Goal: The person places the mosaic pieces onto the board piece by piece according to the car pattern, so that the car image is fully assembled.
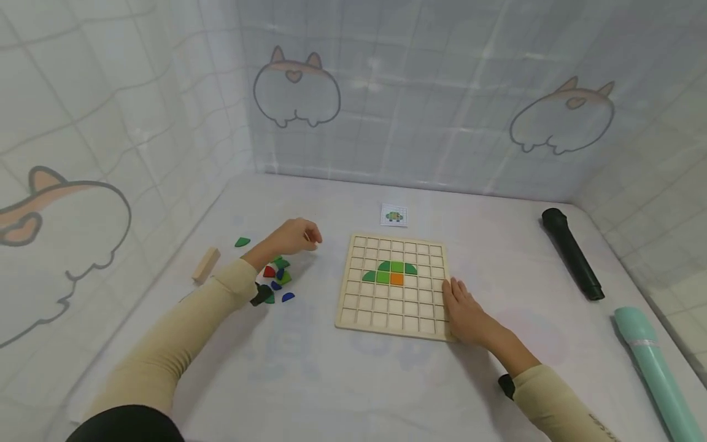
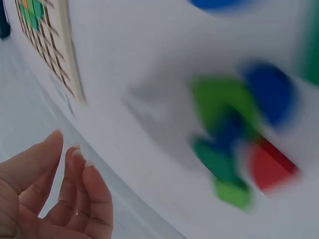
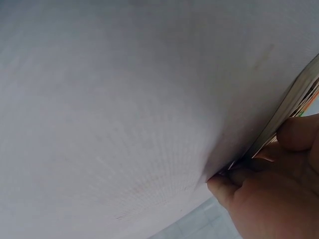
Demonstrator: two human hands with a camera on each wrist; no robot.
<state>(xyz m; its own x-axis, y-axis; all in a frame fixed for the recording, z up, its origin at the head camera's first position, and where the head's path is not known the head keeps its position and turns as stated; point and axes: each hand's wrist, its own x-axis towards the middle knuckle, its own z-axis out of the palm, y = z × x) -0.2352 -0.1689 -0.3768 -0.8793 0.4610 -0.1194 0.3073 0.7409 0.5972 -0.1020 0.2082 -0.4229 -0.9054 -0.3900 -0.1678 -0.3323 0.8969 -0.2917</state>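
Note:
A wooden grid board lies in the middle of the table, with green pieces and one orange piece set in its cells. My right hand lies on the board's right edge; in the right wrist view this right hand has its thumb on top of the board and its fingers at the edge. My left hand hovers left of the board, beyond a pile of coloured pieces. This left hand has relaxed fingers with nothing in them, and the pile is blurred.
A small picture card lies behind the board. A wooden block and a lone green piece sit at the left. A black cylinder and a teal cylinder lie at the right. Printed walls enclose the table.

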